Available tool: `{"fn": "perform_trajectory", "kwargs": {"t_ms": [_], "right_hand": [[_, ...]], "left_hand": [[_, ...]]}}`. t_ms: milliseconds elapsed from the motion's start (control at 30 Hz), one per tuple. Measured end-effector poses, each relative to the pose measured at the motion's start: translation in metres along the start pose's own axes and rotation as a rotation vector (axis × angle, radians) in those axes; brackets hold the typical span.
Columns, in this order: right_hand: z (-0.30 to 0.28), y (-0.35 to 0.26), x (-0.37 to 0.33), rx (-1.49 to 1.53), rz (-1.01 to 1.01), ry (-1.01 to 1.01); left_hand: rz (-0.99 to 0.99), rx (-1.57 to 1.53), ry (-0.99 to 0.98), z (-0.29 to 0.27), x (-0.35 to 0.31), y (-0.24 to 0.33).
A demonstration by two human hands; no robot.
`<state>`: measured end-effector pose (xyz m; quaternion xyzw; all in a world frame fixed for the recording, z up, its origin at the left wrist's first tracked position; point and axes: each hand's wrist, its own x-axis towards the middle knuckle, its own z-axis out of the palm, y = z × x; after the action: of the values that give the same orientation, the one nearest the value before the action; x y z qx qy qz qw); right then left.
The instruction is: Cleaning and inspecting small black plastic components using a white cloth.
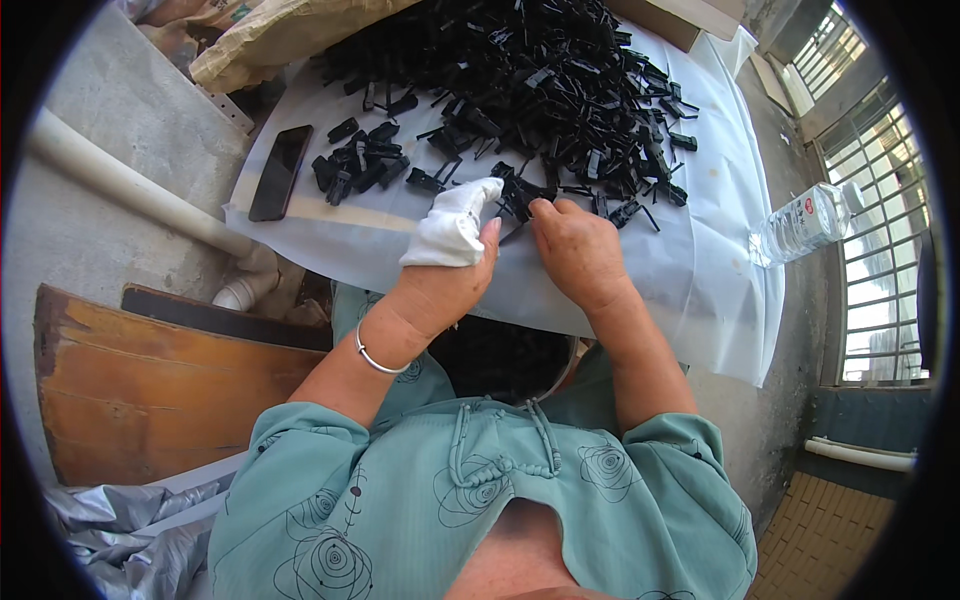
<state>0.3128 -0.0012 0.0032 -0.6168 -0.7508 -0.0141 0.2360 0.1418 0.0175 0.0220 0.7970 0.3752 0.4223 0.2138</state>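
Observation:
Over the near edge of the table, my left hand [462, 245] is partly covered by a white cloth or glove. Its fingers are closed on a small black plastic part [516, 190] with thin prongs. From the other side, my right hand [582, 252] pinches the same part between thumb and curled fingers. Just beyond both hands rises a large pile of similar black plastic parts [560, 95]. To the left of it lies a smaller separate group of black pieces [360, 162]. The exact shape of the held part is partly hidden by my fingers.
White plastic sheeting [690, 285] covers the table. A dark phone [282, 173] lies at its left, and a clear water bottle [805, 225] is at the right edge. Brown paper [285, 45] and a cardboard box [685, 18] border the pile. Below the edge, dark contents fill a container [571, 368].

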Motion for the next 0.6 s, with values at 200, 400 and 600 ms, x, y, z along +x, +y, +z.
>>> {"fn": "perform_trajectory", "kwargs": {"t_ms": [200, 400, 600], "right_hand": [[-0.002, -0.005, -0.005, 0.015, -0.136, 0.148], [-0.017, -0.013, -0.008, -0.016, -0.344, 0.248], [-0.020, -0.014, -0.006, 0.187, -0.365, 0.231]], "left_hand": [[-0.176, 0.033, -0.122, 0.009, 0.002, -0.004], [-0.558, -0.442, -0.096, 0.004, 0.012, 0.014], [-0.448, -0.454, -0.041, 0.006, 0.006, -0.002]]}}
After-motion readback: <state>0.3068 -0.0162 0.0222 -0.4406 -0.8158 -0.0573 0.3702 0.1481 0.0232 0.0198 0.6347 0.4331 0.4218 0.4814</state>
